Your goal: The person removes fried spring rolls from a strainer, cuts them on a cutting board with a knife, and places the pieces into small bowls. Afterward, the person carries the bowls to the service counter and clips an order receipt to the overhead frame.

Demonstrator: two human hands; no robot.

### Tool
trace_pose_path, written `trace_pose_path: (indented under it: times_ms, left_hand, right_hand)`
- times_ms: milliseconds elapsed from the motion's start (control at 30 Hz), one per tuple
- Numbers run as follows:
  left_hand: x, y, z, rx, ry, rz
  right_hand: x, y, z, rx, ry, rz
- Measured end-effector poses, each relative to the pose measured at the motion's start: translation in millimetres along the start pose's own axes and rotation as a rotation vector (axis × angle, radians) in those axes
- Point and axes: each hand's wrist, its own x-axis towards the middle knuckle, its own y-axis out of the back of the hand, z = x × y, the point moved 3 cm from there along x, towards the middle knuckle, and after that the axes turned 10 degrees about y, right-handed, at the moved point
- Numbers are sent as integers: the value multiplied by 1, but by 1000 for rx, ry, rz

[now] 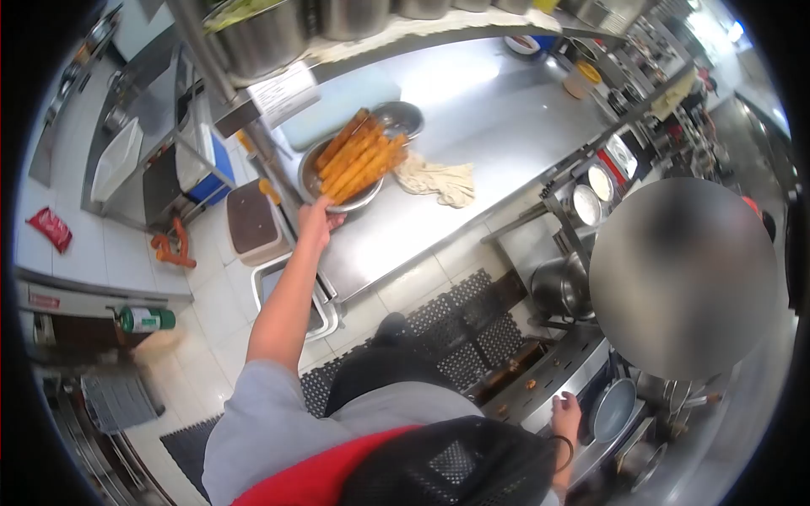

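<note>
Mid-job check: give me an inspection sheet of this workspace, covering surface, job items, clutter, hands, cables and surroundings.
Surface: shiny silver metal counter with bright glare; pale flat cutting board on it.
Job items: large round silver metal bowl piled with long orange-brown sticks, some reaching past its rim.
Clutter: crumpled cream cloth and smaller silver metal bowl beside it.
Hands: left hand at the large bowl's rim; right hand near the round grey pan, grasp unclear.
Cables: nothing seen.
Surroundings: black perforated floor mat; green cylinder at left.
</note>
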Motion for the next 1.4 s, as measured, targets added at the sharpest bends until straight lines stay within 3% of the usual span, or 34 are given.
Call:
trace_pose_path:
  times_ms: [100,200,267,333,400,433,567,633,700,800,900,967,1033,1067,1133,1167,1200,1233,1267,1333,1400]
  left_hand:
    - [15,2,6,-138,-14,-51]
    - [18,3,-7,-332,-65,-118]
    - [-3,12,-32,-258,-47,-187]
    - [-72,19,-53,-114,22,-249]
    - [-120,57,-86,374,113,-276]
    - [-151,76,-102,537,22,-268]
    - [-222,214,-171,771,123,-347]
    - [-253,286,-177,898,237,-233]
    - [-268,368,-181,1178,144,-166]
    - [-285,485,-174,1413,192,10]
    - [-302,595,-154,1334,57,140]
    - [-316,648,-130,1214,181,231]
    - [-326,705,-107,1110,275,340]
    - [-321,731,-102,1041,343,365]
    - [-299,779,-101,1117,239,422]
    - [-284,799,-100,1093,233,408]
    - [-275,803,-87,1100,220,419]
    - [-265,803,-78,1125,239,384]
    - [-253,798,-67,956,248,378]
    - [-227,790,-50,747,296,340]
    - [-201,785,-35,763,293,230]
  right_hand:
    - [30,-46,17,77,134,-105]
    - [38,-73,-56,-71,283,-275]
    - [43,-105,-83,-67,358,-434]
    - [40,-132,-127,-96,480,-505]
    - [30,-157,-171,-55,597,-549]
    - [24,-169,-193,-4,652,-563]
    - [-11,-221,-274,-31,793,-648]
    - [-32,-249,-306,-75,848,-677]
    - [-59,-278,-338,-262,917,-767]
    - [-99,-337,-369,-398,1008,-825]
    - [-133,-380,-404,-557,1043,-904]
    - [-152,-396,-424,-717,1170,-1161]
    - [-141,-400,-462,-719,1243,-1040]
    - [-109,-412,-473,-730,1353,-815]
    - [-44,-405,-515,-657,1393,-431]
    - [-44,-370,-561,-405,1107,-230]
    - [-19,-355,-587,-119,959,-55]
    - [-90,-301,-651,111,671,-122]
    - [-44,-310,-659,222,860,106]
    - [-76,-296,-721,572,798,-75]
    - [-71,-310,-751,621,776,-25]
